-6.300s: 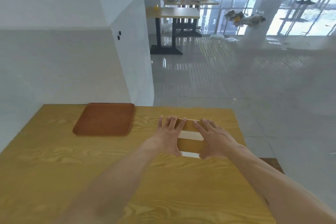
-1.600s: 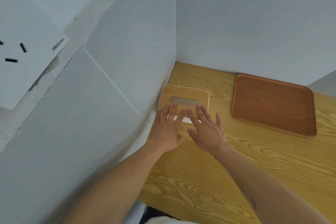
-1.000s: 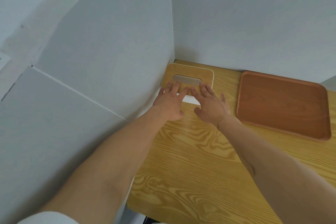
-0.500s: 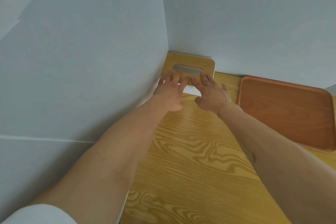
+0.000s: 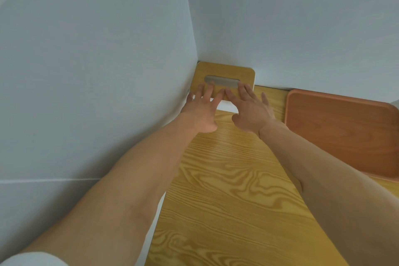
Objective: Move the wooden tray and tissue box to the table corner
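The tissue box (image 5: 226, 71), white with a light wooden lid and a grey slot, sits in the table corner against both walls. My left hand (image 5: 199, 112) and my right hand (image 5: 251, 112) lie side by side at its near edge, fingers spread flat, fingertips resting on the lid beside the slot. Neither hand wraps around the box. The reddish-brown wooden tray (image 5: 341, 131) lies flat on the table to the right of the box, against the back wall, with a gap of bare table between them.
Two pale walls meet at the corner (image 5: 195, 49) behind the box and hem in the table's left and far sides. The yellow wood-grain table (image 5: 226, 201) stretches toward me between my forearms.
Over the frames the box slid from the table's right end into the wall corner under both hands. In the last half second it settled against the walls; the tray stayed put.
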`<state>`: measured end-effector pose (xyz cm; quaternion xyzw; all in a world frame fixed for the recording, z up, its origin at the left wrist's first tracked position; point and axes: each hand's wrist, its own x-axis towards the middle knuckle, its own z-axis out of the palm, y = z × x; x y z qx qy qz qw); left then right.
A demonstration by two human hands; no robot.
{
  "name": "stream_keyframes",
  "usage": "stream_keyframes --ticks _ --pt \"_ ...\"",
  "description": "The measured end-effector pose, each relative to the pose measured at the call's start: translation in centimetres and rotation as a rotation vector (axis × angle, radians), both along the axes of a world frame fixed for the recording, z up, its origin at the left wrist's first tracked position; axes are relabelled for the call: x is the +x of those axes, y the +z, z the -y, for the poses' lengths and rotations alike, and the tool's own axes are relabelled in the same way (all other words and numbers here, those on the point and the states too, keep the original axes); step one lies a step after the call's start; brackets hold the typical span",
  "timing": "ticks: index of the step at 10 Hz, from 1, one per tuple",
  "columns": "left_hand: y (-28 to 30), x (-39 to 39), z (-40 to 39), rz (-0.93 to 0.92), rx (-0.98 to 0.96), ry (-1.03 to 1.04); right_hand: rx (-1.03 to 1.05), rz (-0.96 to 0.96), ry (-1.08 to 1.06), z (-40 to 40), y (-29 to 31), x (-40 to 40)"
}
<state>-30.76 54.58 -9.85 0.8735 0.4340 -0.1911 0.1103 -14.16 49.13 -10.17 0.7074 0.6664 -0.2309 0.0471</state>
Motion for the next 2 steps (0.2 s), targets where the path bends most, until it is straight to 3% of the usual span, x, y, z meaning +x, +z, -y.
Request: stream_keyframes --ticks 2 --pt "2.5 0.1 -0.2 -0.072 -0.088 0.031 0.028 0.069 0.016 1.3 1.0 -1.5"
